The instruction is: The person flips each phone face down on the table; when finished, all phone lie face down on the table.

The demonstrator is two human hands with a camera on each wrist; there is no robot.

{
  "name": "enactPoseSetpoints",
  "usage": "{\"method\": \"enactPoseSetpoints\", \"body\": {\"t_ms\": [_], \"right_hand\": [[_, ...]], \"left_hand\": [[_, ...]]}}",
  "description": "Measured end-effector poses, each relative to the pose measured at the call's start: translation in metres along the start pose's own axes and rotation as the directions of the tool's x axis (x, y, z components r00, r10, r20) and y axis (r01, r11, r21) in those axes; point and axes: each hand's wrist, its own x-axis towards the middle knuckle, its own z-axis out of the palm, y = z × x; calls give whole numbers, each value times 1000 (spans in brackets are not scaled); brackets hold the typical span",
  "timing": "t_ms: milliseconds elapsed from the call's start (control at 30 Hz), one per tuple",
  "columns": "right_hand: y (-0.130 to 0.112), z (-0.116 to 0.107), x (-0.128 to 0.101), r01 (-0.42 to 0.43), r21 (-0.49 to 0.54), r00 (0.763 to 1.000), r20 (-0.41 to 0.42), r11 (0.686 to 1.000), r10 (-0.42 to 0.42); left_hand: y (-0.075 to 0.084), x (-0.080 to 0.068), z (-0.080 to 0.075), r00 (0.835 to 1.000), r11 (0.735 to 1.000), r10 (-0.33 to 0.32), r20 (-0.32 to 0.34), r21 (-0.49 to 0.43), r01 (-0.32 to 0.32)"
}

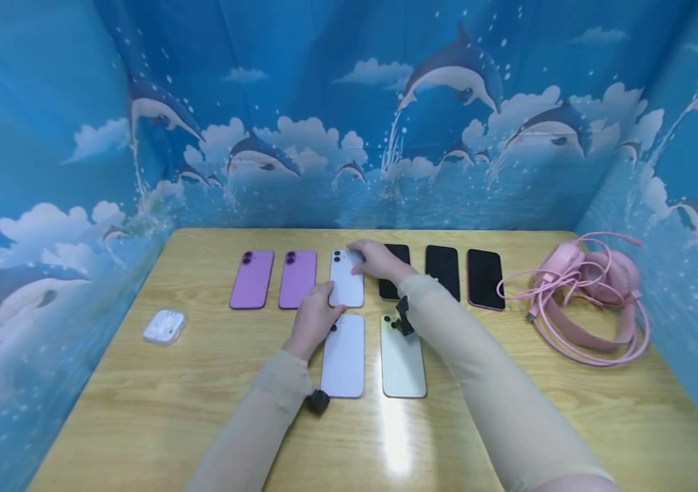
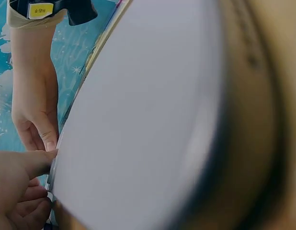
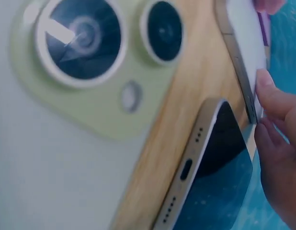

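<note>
Pinching far white phone [image 1: 345, 283]: left fingers [image 1: 325, 288], right fingers [image 1: 358, 247]; right sleeve [image 1: 478, 359] partly hiding middle black phone [image 1: 443, 262].

R arm [image 1: 478, 355] fwd, farther than L arm [image 1: 262, 417]; L grip [image 1: 313, 320], R grip [image 1: 379, 261] nr ea. other, both pinching

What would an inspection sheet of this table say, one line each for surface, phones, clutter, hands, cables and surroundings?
Surface: wood-grain table; bright glare near the front.
Phones: back row, two purple phones, a held white phone, three dark-faced phones; front row, second white phone, pale green phone.
Clutter: small clear case left, pink headphones right.
Hands: left hand at the held white phone's near-left corner; right hand grips its far right.
Cables: pink cable, tangled over the headphones.
Surroundings: blue dolphin-print curtain, three sides.
</note>
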Motion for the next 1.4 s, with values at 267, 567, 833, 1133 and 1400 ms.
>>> {"method": "enactPoseSetpoints", "body": {"t_ms": [267, 567, 833, 1133, 1400], "right_hand": [[21, -19, -19, 10, 52, 1000, -12, 999, -9], [49, -39, -38, -96, -149, 995, -16, 984, 95], [59, -40, -44, -175, -202, 984, 1, 964, 179], [58, -42, -48, -149, -203, 988, 19, 968, 156], [62, -47, -52, -136, -185, 988, 42, 973, 146]], "left_hand": [[12, 4, -3, 999, 999, 14, 38, -47, -13], [34, 21, 13, 981, 990, 142, 134, 7, -144], [46, 27, 31, 950, 967, 246, 193, 17, -254], [59, 19, 39, 940, 964, 253, 229, 26, -265], [59, 17, 45, 955, 968, 250, 159, -19, -250]]}}
